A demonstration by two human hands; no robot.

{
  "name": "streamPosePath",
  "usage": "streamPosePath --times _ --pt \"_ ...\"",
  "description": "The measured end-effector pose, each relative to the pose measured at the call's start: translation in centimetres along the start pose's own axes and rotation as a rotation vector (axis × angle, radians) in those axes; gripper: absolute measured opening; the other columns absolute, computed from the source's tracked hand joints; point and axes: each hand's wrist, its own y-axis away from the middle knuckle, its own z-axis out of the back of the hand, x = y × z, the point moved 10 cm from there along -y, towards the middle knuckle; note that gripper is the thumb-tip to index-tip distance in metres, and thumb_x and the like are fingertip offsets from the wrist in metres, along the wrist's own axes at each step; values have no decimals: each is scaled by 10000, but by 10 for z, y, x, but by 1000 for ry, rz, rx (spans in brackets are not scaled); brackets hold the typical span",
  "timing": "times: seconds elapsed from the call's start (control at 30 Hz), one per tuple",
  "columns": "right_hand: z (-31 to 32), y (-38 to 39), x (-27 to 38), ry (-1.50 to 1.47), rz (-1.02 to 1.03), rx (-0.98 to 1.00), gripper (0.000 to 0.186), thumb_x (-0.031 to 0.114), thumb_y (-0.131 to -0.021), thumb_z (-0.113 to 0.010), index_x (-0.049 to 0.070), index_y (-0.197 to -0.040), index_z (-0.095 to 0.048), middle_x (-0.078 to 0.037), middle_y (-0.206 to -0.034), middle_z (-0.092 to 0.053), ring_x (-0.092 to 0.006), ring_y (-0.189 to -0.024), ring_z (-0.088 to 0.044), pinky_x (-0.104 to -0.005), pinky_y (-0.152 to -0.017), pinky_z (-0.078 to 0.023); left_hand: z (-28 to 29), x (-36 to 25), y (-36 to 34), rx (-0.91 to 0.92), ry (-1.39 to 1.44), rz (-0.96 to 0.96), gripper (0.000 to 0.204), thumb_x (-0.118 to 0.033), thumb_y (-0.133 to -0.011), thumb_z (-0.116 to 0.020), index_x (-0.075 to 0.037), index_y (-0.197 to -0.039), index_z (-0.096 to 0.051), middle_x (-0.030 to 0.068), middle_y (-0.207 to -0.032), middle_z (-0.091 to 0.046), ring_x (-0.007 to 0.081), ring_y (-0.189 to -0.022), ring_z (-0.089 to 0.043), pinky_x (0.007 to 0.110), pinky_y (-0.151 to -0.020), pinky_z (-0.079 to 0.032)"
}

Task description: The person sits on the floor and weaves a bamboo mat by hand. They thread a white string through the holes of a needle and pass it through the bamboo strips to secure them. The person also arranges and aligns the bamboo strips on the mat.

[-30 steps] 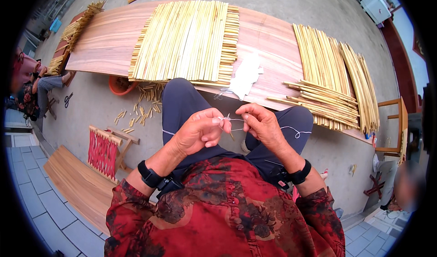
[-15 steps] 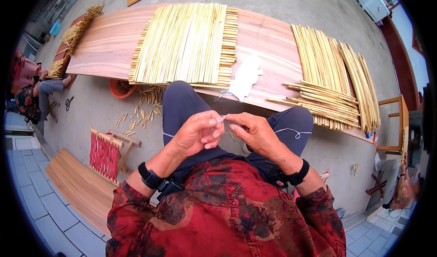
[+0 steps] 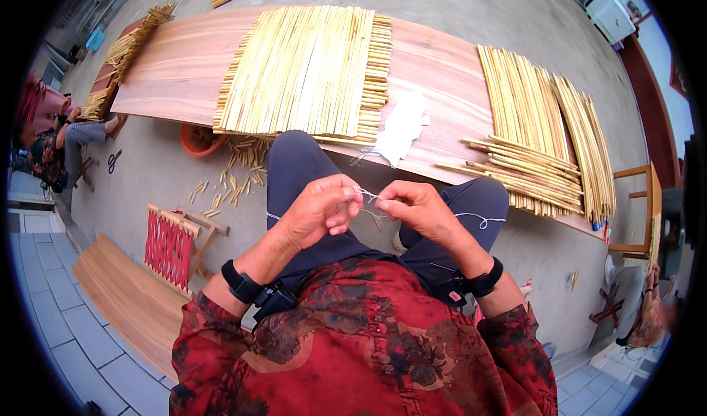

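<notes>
My left hand (image 3: 320, 210) pinches a tangled white string (image 3: 368, 193) between thumb and fingertips, over my dark-trousered lap. My right hand (image 3: 416, 210) pinches the same string just to the right, with a short stretch showing between the hands. A loose loop of it lies over my right thigh. Beyond my knees, a wooden board table (image 3: 169, 62) bears a wide layer of pale yellow sticks (image 3: 294, 70), a second group of sticks (image 3: 519, 99) at the right, and a white cloth item (image 3: 400, 129).
An orange basin (image 3: 197, 145), stick offcuts (image 3: 236, 188) and scissors (image 3: 113, 162) lie below the table. At lower left stand a folding stool (image 3: 168, 247) and wooden bench (image 3: 118, 298). Other people sit at left (image 3: 51, 143) and right (image 3: 641, 313); a wooden frame (image 3: 641, 173) stands right.
Compared with half a second earlier, my right fingers have drawn slightly right, from an extended index at my left fingertips into a pinch, and more string shows between the hands.
</notes>
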Motion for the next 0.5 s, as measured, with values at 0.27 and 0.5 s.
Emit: streamPosePath --times 0.27,0.5 --pt "-15 14 0 -753 -17 261 291 172 -903 -546 40 -1162 -544 22 -628 -460 -15 -431 -270 -167 -378 -207 11 5 1 -128 -314 91 168 -158 -936 -478 -18 -913 -568 60 -572 -548 41 -328 -317 195 -316 -284" --pt "7 7 9 -833 109 41 586 141 -907 -517 146 -1426 -244 14 -651 -479 -17 -434 -273 -166 -377 -228 27 14 4 -162 -193 80 172 -170 -943 -455 -22 -937 -542 104 -610 -592 58 -320 -347 203 -310 -306"
